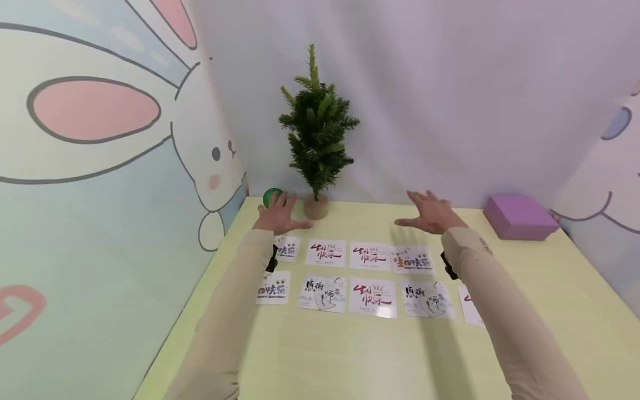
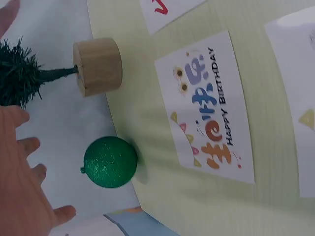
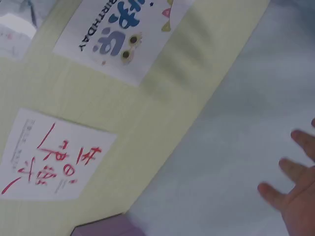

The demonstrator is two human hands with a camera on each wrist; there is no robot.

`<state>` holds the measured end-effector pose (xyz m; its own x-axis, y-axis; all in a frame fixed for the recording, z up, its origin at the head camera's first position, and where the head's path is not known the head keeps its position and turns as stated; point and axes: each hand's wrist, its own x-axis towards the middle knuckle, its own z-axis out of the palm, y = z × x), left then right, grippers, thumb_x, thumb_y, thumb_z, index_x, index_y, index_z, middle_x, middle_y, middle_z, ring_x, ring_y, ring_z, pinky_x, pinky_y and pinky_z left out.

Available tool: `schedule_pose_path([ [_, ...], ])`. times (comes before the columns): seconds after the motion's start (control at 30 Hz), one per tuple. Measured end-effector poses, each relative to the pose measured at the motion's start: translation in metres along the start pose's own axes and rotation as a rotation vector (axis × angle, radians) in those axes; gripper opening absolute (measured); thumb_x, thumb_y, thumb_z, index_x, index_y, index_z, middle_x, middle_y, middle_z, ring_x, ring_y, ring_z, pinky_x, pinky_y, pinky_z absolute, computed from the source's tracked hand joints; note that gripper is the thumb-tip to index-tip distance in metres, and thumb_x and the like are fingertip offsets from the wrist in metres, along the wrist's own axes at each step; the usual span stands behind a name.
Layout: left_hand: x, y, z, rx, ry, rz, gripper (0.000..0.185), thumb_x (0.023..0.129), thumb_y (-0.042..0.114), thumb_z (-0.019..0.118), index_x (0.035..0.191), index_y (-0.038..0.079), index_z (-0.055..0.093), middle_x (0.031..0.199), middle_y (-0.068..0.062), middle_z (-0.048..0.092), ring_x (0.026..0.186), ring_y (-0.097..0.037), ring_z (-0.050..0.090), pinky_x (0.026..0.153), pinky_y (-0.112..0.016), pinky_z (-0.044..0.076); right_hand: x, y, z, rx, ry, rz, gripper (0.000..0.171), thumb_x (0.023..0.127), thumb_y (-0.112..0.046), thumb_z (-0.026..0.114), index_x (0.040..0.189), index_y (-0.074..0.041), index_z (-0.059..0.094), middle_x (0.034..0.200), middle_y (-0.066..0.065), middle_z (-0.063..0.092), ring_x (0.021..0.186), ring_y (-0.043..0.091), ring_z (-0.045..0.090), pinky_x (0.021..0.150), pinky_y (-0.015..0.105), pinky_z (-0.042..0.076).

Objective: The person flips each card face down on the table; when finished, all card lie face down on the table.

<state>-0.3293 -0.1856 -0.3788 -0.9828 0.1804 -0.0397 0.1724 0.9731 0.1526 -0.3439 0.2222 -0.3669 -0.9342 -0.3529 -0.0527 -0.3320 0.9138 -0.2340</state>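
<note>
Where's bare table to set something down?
Free: the table on the near side of the cards; the back strip between tree and box, behind the cards; the patch in front of the box. Crowded: both card rows and the back-left corner, where ball and tree sit close.

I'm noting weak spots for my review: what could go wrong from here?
The green ball sits near the left fingers and the back edge of the table, so a nudge might send it rolling. The tree stands tall on a small wooden base, so a bump could tip it. The cards look loose, and the left sleeve crosses in front of some in the head view; lowered, it might drag them.
</note>
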Motion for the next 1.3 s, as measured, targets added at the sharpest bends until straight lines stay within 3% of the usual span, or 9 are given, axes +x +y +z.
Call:
schedule_pose_path([
  [0.1,-0.008,-0.020,0.001,-0.012,-0.110,0.012,0.099,0.079,0.052,0.072,0.155,0.016,0.019,0.162,-0.013,0.015,0.149,-0.037,0.010,0.106,-0.075,0.015,0.023,-0.031,0.016,0.028,-0.056,-0.141,0.103,0.081,-0.071,0.056,0.154,-0.009,0.019,0.155,0.025,0.027,0.141,0.049,0.025,0.109,0.067,0.021],
  [0.23,-0.022,-0.047,0.011,-0.033,-0.230,-0.031,0.098,0.074,0.023,0.082,0.154,0.016,0.025,0.160,-0.010,0.022,0.148,-0.034,0.019,0.108,-0.073,0.011,0.054,-0.092,0.051,0.070,-0.121,-0.279,0.103,0.078,-0.068,0.063,0.153,-0.010,0.024,0.154,0.019,0.033,0.141,0.041,0.033,0.112,0.058,0.026],
  [0.4,-0.028,-0.060,0.033,-0.137,-0.246,-0.072,0.106,0.065,0.010,0.087,0.153,0.018,0.028,0.159,-0.004,0.027,0.147,-0.032,0.025,0.113,-0.066,0.013,0.083,-0.166,0.104,0.038,-0.174,-0.347,0.098,0.076,-0.058,0.073,0.151,-0.010,0.032,0.153,0.014,0.038,0.140,0.034,0.036,0.114,0.049,0.029],
  [0.57,-0.024,-0.066,0.052,-0.214,-0.248,-0.126,0.103,0.065,0.013,0.089,0.150,0.026,0.034,0.156,0.000,0.035,0.143,-0.030,0.033,0.114,-0.053,0.025,0.105,-0.210,0.141,-0.064,-0.129,-0.349,0.098,0.070,-0.061,0.077,0.145,-0.007,0.041,0.140,0.015,0.051,0.129,0.032,0.048,0.109,0.048,0.036],
  [0.67,-0.019,-0.073,0.056,-0.184,-0.232,-0.120,0.095,0.066,0.013,0.089,0.147,0.023,0.040,0.154,-0.001,0.039,0.141,-0.028,0.036,0.114,-0.047,0.031,0.115,-0.225,0.150,-0.100,-0.101,-0.332,0.095,0.067,-0.061,0.078,0.138,-0.006,0.047,0.127,0.016,0.057,0.119,0.033,0.052,0.103,0.050,0.041],
  [0.83,-0.004,-0.087,0.060,-0.071,-0.181,0.008,0.078,0.063,0.014,0.090,0.134,0.011,0.056,0.140,-0.008,0.052,0.129,-0.027,0.049,0.110,-0.038,0.037,0.130,-0.238,0.153,-0.096,-0.102,-0.285,0.086,0.063,-0.060,0.082,0.125,-0.007,0.055,0.113,0.016,0.056,0.109,0.032,0.050,0.098,0.053,0.041],
  [1.0,0.004,-0.091,0.064,-0.059,-0.182,0.038,0.078,0.060,0.016,0.092,0.130,0.011,0.060,0.132,-0.008,0.055,0.122,-0.027,0.054,0.107,-0.037,0.040,0.133,-0.239,0.152,-0.044,-0.156,-0.279,0.085,0.060,-0.059,0.084,0.121,-0.006,0.057,0.117,0.016,0.045,0.110,0.031,0.045,0.097,0.048,0.042],
  [1.17,0.000,-0.090,0.062,-0.068,-0.170,0.058,0.079,0.059,0.017,0.092,0.130,0.008,0.059,0.132,-0.010,0.055,0.123,-0.028,0.053,0.107,-0.038,0.040,0.132,-0.243,0.151,0.000,-0.143,-0.308,0.066,0.062,-0.050,0.086,0.103,-0.004,0.062,0.116,0.017,0.040,0.104,0.030,0.044,0.087,0.040,0.047],
  [1.3,-0.001,-0.079,0.056,-0.089,-0.176,0.089,0.090,0.060,0.027,0.093,0.138,0.010,0.050,0.143,-0.009,0.049,0.130,-0.028,0.048,0.106,-0.047,0.040,0.130,-0.238,0.148,-0.026,-0.062,-0.359,0.081,0.063,-0.052,0.082,0.119,0.000,0.057,0.116,0.018,0.042,0.102,0.030,0.047,0.085,0.039,0.049],
])
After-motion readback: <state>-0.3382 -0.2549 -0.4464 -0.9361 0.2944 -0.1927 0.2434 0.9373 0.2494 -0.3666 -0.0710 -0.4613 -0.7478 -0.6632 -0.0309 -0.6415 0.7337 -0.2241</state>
